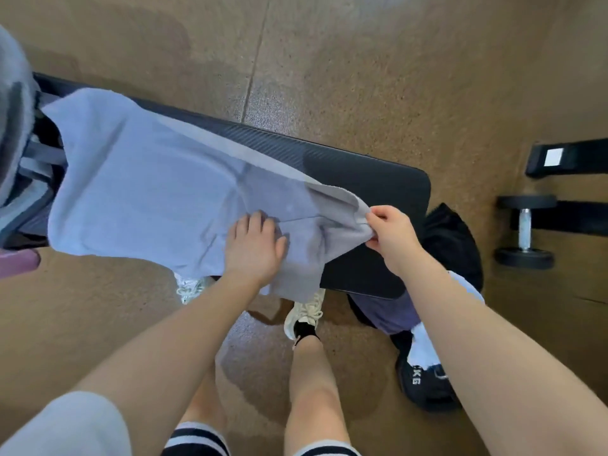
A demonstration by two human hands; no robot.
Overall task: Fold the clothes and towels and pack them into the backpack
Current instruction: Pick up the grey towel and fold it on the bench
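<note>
A pale lilac-grey towel [144, 192] lies spread along a black padded gym bench [375, 179], its near edge hanging over the front. My left hand [253, 245] presses flat on the towel near its right part. My right hand [391, 232] pinches the towel's right corner and lifts it slightly off the bench. A black backpack [450, 238] sits on the floor beyond the bench's right end, with purple and white cloth [391, 314] showing beside it under my right forearm.
A black dumbbell [524, 230] and a black rack foot [566, 159] stand at the right. More grey fabric [16, 103] piles at the bench's left end. My feet in white shoes [304, 312] stand on the brown speckled floor under the bench edge.
</note>
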